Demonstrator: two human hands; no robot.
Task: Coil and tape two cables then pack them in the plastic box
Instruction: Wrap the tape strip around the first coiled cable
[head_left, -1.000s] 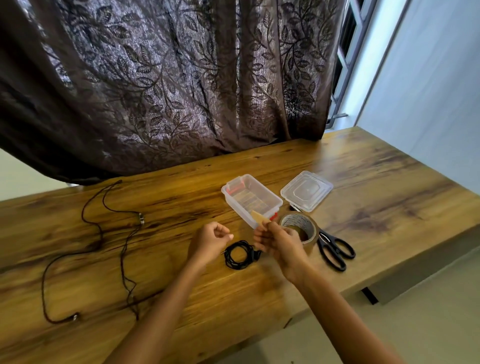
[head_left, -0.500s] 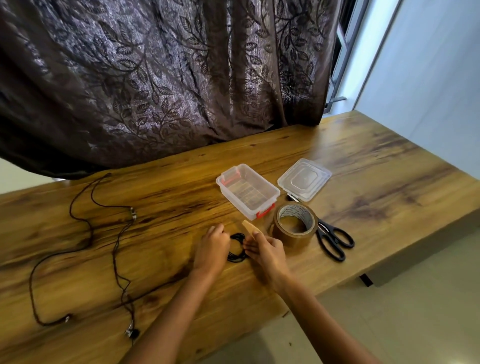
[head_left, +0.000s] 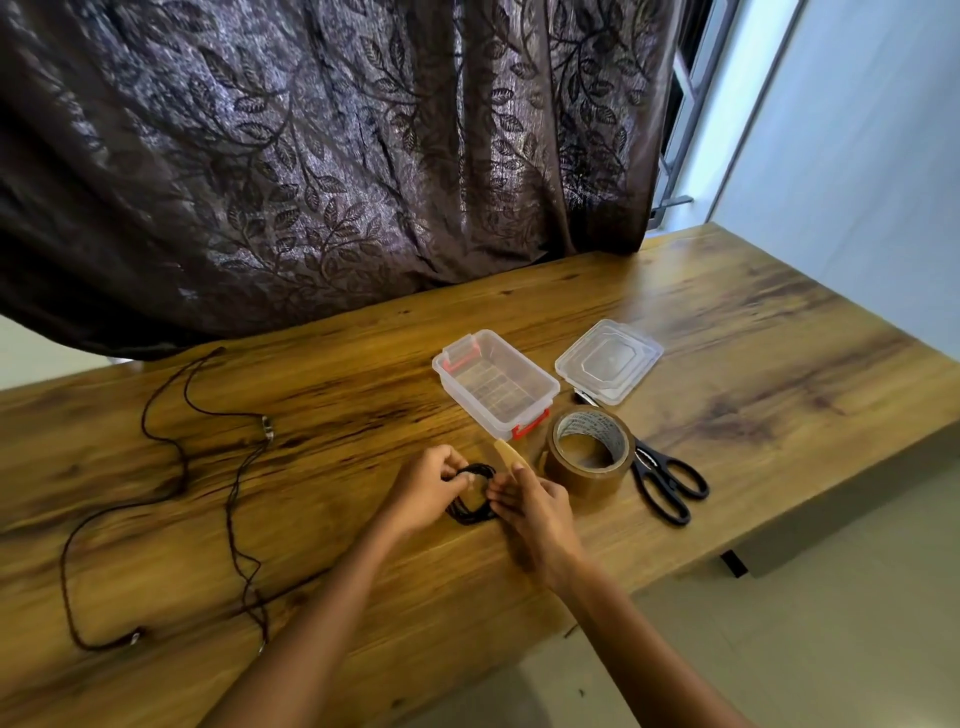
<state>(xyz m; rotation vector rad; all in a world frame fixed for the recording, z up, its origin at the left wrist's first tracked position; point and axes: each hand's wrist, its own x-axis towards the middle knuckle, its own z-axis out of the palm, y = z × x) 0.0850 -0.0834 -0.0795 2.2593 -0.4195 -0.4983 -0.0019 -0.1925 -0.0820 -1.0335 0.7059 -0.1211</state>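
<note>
Near the lower middle of the frame, two hands meet over one small coiled cable (head_left: 474, 494) lying on the wooden counter (head_left: 753, 374). The left hand (head_left: 427, 488) pinches the coil's left side with curled fingers, and the right hand (head_left: 535, 503) pinches its right side while a single strip of tan tape (head_left: 508, 453) sticks up from its fingers. One second cable (head_left: 171, 467) lies uncoiled in loose loops across the left part of the frame, well apart from the hands. Just above the hands sits one clear plastic box (head_left: 496, 387) with red latches, open and with nothing inside, and its one clear lid (head_left: 609, 368) lies flat to its right. One roll of brown tape (head_left: 589, 453) stands just right of the right hand, with one pair of black-handled scissors (head_left: 665, 480) beside it. One dark leaf-patterned curtain (head_left: 322, 156) fills the upper frame.
</note>
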